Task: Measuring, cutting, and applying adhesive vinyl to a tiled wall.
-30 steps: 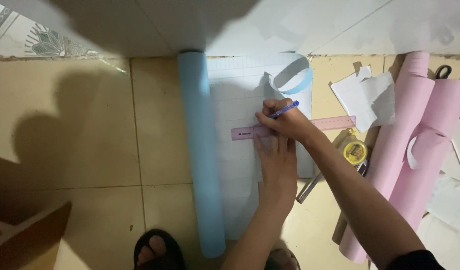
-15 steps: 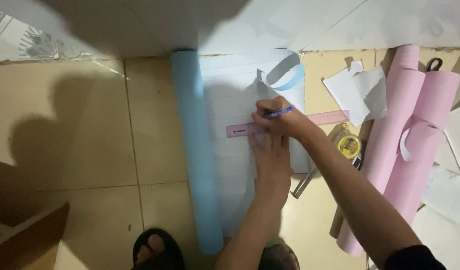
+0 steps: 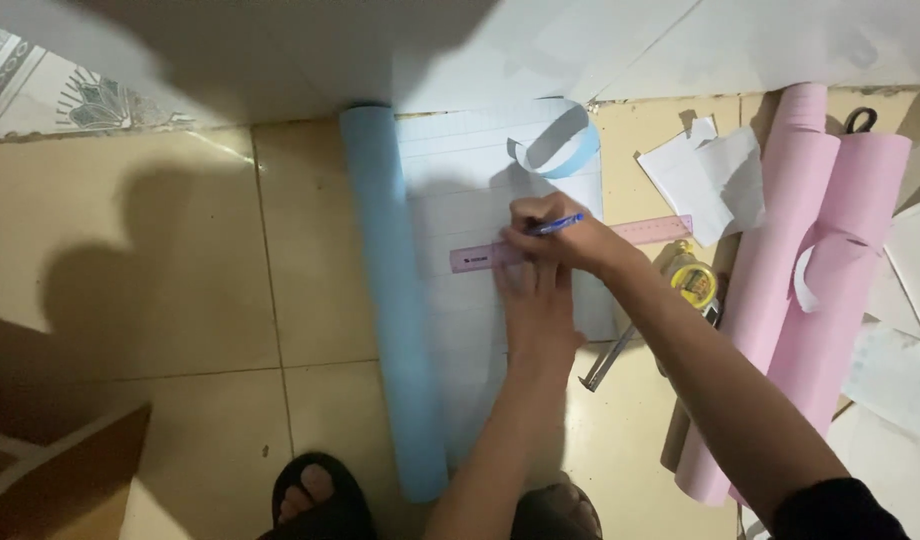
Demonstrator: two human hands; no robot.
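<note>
Pressing flat on the pale sheet [image 3: 500,300], fingers straight and close together, holding nothing, with the fingertips touching the lower edge of the pink ruler [image 3: 580,245]: so lay the left hand [image 3: 538,315]. Above it, crossing over, the right hand [image 3: 565,238], fingers curled tight around a blue pen [image 3: 555,226], tip pointing left along the upper edge of the ruler. Ruler placed across the sheet, its right end reaching out over the tiled floor [image 3: 180,300]. Sheet unrolled from a light blue roll [image 3: 392,300] lying along its left side, with a curled strip [image 3: 555,140] at the top end. Just right of the right forearm, a yellow tape measure [image 3: 696,284]; further right, two pink rolls [image 3: 810,270] lying side by side, and some white paper pieces [image 3: 705,175] near them. At the bottom edge, a foot in a dark sandal [image 3: 315,495].
</note>
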